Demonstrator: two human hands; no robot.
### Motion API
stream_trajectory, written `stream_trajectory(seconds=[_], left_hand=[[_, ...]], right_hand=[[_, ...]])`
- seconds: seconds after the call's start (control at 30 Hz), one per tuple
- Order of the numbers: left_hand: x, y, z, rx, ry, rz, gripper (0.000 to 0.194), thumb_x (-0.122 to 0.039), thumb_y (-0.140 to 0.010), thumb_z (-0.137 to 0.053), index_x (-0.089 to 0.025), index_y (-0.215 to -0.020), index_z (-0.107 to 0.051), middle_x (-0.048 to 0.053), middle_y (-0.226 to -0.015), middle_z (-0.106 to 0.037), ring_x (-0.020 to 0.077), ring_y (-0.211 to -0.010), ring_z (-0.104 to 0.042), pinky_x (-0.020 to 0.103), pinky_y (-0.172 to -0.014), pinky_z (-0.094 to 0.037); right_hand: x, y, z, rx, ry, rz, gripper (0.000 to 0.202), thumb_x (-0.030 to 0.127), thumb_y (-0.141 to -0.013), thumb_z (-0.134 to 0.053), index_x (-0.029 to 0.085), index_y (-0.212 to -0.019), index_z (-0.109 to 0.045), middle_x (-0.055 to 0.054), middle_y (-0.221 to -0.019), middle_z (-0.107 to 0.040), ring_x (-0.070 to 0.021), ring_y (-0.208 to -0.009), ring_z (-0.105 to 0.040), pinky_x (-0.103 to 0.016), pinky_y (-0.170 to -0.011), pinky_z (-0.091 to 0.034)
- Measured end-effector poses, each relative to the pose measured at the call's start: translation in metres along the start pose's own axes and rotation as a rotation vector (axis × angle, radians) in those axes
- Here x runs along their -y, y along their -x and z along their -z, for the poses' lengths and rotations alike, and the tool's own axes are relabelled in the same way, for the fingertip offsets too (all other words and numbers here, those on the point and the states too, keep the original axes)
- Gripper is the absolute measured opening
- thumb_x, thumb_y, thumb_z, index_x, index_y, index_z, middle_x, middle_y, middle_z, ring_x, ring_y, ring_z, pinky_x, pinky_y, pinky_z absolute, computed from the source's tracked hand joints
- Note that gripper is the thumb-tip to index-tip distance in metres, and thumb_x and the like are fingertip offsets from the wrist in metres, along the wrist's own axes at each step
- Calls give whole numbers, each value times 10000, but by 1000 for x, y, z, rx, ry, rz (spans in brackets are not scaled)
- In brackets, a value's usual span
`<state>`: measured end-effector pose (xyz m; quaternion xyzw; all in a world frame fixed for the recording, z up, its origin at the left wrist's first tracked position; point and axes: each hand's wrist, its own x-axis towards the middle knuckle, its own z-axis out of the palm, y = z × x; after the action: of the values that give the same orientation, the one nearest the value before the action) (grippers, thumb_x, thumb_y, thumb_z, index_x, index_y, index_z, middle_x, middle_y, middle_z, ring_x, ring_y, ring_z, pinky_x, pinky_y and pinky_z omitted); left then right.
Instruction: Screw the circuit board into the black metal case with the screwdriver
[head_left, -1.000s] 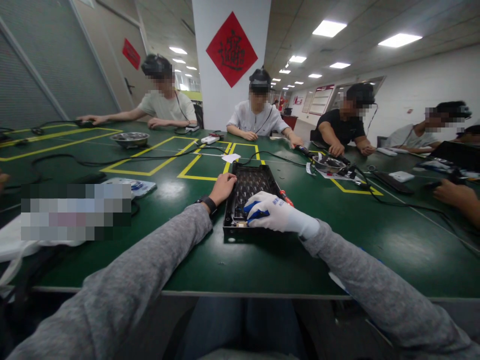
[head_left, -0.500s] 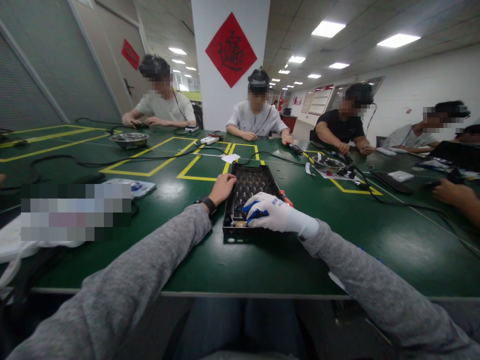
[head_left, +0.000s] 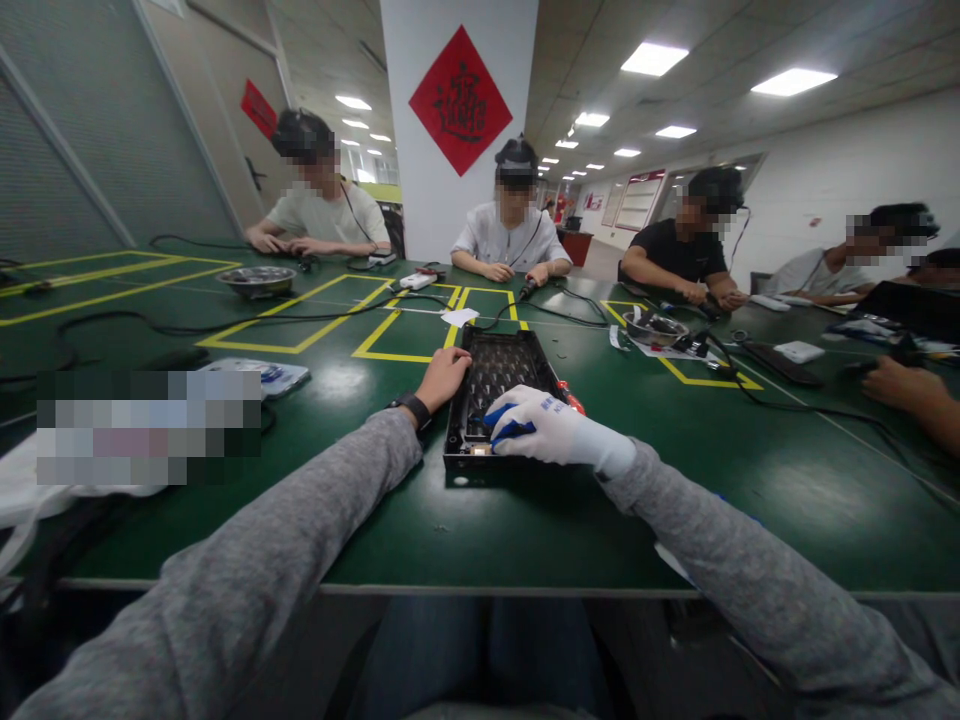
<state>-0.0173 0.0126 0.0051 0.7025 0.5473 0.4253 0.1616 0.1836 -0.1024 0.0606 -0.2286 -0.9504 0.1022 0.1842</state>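
A shallow black plastic casing (head_left: pixel 501 372) with rows of openings or studs inside lies lengthwise in front of me on the green table. My bare left hand (head_left: pixel 444 378) grips its left wall, fingers over the edge. In a white glove with blue fingertips, my right hand (head_left: pixel 529 420) reaches over the right wall. Its fingers are curled together inside the near end, and whatever they pinch is hidden. Just left of those fingertips sits a small gold-coloured part (head_left: pixel 480 450) in the near corner. Something red (head_left: pixel 571 396) shows behind the casing's right side.
Metal bowls stand at the far left (head_left: pixel 259 281) and right (head_left: pixel 654 326), the right one holding dark parts. Black cables (head_left: pixel 150 322) run across the table (head_left: pixel 360 520). A white paper scrap (head_left: pixel 459 317) lies beyond the casing. Several people in head-worn cameras sit around the table.
My two hands and the casing stay nearly still. Across the table, a person's hand has drawn a dark handheld tool in towards the middle.
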Motion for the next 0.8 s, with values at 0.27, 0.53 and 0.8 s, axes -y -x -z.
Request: stream_trajectory(seconds=[0.27, 0.53, 0.8], left_hand=[[0, -1, 0, -1, 4, 0, 270, -264, -785, -419, -148, -883, -643, 84, -980, -620, 215, -998, -502, 349, -934, -373], [3, -2, -1, -6, 18, -5, 268, -271, -785, -421, -150, -880, -640, 77, -980, -620, 209, -1004, -500, 344, -937, -373], [4, -3, -2, 2, 9, -2, 262, -263, -789, -419, -152, -881, -639, 74, -998, -622, 208, -1012, -499, 339, -941, -371]], right_hand=[[2, 0, 0, -54, 41, 20, 187, 350, -756, -625, 201, -845, -695, -60, -1053, -603, -177, -1002, -505, -338, -907, -390], [3, 0, 1, -17, -38, 13, 201, 366, -761, -620, 197, -836, -698, -59, -1038, -615, -163, -976, -526, -321, -902, -392], [2, 1, 0, -7, -10, -12, 209, 382, -764, -612, 209, -840, -700, -59, -1038, -608, -170, -986, -525, -325, -901, -394]])
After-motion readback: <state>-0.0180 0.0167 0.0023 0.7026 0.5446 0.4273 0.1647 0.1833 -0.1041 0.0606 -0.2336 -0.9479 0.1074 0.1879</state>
